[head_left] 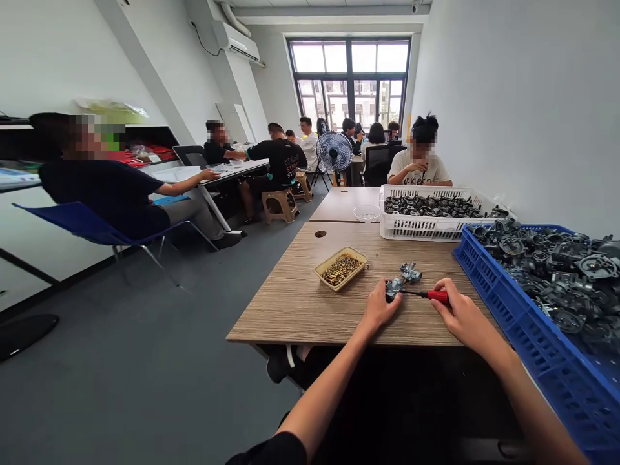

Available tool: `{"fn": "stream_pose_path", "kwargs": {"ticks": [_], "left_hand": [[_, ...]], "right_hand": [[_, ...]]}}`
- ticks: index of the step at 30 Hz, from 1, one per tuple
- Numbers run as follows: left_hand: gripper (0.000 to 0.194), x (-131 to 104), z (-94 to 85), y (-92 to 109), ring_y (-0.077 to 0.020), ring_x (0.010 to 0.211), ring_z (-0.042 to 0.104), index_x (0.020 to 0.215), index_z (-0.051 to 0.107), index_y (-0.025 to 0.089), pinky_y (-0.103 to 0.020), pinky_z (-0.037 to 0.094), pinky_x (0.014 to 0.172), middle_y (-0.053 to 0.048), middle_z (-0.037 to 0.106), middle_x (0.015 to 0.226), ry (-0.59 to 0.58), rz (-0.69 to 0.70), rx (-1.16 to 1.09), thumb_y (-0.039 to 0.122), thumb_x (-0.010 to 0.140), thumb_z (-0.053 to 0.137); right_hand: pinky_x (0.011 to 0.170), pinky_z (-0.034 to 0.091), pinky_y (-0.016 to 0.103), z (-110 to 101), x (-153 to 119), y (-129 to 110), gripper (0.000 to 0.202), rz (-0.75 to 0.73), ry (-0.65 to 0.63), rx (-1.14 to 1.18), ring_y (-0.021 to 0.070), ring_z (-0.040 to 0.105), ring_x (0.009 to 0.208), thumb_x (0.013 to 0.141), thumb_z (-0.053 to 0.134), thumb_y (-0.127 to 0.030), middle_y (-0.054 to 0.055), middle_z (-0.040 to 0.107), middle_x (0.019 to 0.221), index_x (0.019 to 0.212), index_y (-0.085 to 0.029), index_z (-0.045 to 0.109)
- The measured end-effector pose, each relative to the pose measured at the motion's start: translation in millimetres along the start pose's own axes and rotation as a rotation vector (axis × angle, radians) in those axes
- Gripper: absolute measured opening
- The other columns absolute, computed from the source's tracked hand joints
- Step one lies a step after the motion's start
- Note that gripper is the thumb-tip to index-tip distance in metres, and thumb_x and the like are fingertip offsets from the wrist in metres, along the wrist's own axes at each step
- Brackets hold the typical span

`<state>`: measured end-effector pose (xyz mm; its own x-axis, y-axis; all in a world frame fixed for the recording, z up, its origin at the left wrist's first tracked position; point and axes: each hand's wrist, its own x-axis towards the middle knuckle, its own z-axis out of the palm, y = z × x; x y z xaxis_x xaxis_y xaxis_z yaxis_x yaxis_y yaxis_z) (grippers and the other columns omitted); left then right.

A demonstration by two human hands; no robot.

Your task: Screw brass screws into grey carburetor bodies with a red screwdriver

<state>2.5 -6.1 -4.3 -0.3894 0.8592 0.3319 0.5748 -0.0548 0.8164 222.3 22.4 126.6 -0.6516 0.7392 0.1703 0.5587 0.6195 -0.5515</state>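
Note:
My left hand [380, 306] is closed around a grey metal carburetor body [394, 288] just above the wooden table. In my right hand [454, 307] is a screwdriver [438, 296] with a red handle and a dark shaft. The shaft points left, and its tip meets the carburetor or lies right beside it; I cannot tell which. A second metal carburetor [411, 272] rests on the table just behind the held one. To the left of my hands sits a cream tray [317, 274] full of small brass-coloured parts.
A blue crate [504, 290] heaped with carburetors stands at my right. Behind it, a white basket [411, 227] holds more dark metal parts. A clear plastic dish [367, 213] lies beside that basket. One person [420, 169] sits across the table; several others work farther back.

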Motion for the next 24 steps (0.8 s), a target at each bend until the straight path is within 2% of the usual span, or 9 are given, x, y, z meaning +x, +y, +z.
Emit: {"fn": "stream_pose_path", "kwargs": {"ticks": [3, 5, 9, 12, 17, 19, 24], "left_hand": [[0.033, -1, -1.0, 2, -0.0220, 0.098, 0.067, 0.117, 0.056, 0.023, -0.035, 0.049, 0.091, -0.005, 0.071, 0.107, -0.022, 0.011, 0.016, 0.035, 0.087, 0.062], [0.034, -2, -1.8, 3, -0.0213, 0.095, 0.067, 0.117, 0.056, 0.024, -0.034, 0.050, 0.089, -0.004, 0.071, 0.105, -0.041, 0.006, 0.015, 0.035, 0.086, 0.063], [0.033, -3, -3.9, 4, -0.0200, 0.091, 0.067, 0.117, 0.056, 0.023, -0.033, 0.050, 0.086, -0.004, 0.071, 0.105, -0.063, 0.004, 0.019, 0.032, 0.087, 0.062], [0.031, -2, -5.5, 5, -0.0197, 0.090, 0.066, 0.116, 0.056, 0.023, -0.032, 0.049, 0.085, -0.004, 0.072, 0.105, -0.078, 0.006, 0.025, 0.032, 0.087, 0.061], [0.031, -3, -6.2, 6, -0.0211, 0.094, 0.066, 0.117, 0.056, 0.022, -0.033, 0.048, 0.087, -0.005, 0.072, 0.108, -0.079, 0.020, 0.009, 0.032, 0.088, 0.061], [0.031, -3, -5.9, 5, -0.0217, 0.098, 0.067, 0.117, 0.056, 0.022, -0.034, 0.048, 0.089, -0.005, 0.072, 0.109, -0.070, 0.029, 0.001, 0.031, 0.088, 0.061], [0.031, -3, -5.4, 4, -0.0218, 0.096, 0.067, 0.117, 0.056, 0.022, -0.034, 0.049, 0.089, -0.005, 0.072, 0.108, -0.065, 0.031, 0.003, 0.031, 0.088, 0.062]], "right_hand": [[0.066, 0.043, 0.032, 0, 1, 1, 0.022, 0.084, 0.055, -0.070, 0.0275, 0.070, 0.080, 0.100, 0.043, -0.048, 0.006, 0.074, 0.091, 0.103, -0.027, 0.045], [0.063, 0.042, 0.032, -2, 0, 2, 0.022, 0.088, 0.061, -0.065, 0.0268, 0.070, 0.076, 0.099, 0.043, -0.048, 0.005, 0.073, 0.087, 0.103, -0.027, 0.047], [0.073, 0.047, 0.033, -6, -2, 6, 0.018, -0.019, -0.001, 0.060, 0.0246, 0.071, 0.086, 0.099, 0.044, -0.041, 0.005, 0.074, 0.098, 0.111, -0.028, 0.044], [0.075, 0.048, 0.033, -5, -4, 6, 0.013, -0.023, -0.013, 0.066, 0.0247, 0.071, 0.092, 0.101, 0.042, -0.039, 0.006, 0.074, 0.102, 0.106, -0.028, 0.043], [0.062, 0.040, 0.029, 5, -3, -2, 0.023, 0.116, 0.083, -0.113, 0.0255, 0.072, 0.074, 0.102, 0.042, -0.048, 0.004, 0.074, 0.082, 0.095, -0.026, 0.044], [0.060, 0.038, 0.029, 6, -5, -6, 0.024, 0.117, 0.085, -0.146, 0.0255, 0.072, 0.072, 0.103, 0.042, -0.049, 0.003, 0.073, 0.079, 0.097, -0.026, 0.046], [0.069, 0.044, 0.031, 2, -9, -11, 0.017, 0.008, 0.000, -0.021, 0.0251, 0.073, 0.084, 0.102, 0.041, -0.039, 0.004, 0.075, 0.096, 0.114, -0.027, 0.044]]}}
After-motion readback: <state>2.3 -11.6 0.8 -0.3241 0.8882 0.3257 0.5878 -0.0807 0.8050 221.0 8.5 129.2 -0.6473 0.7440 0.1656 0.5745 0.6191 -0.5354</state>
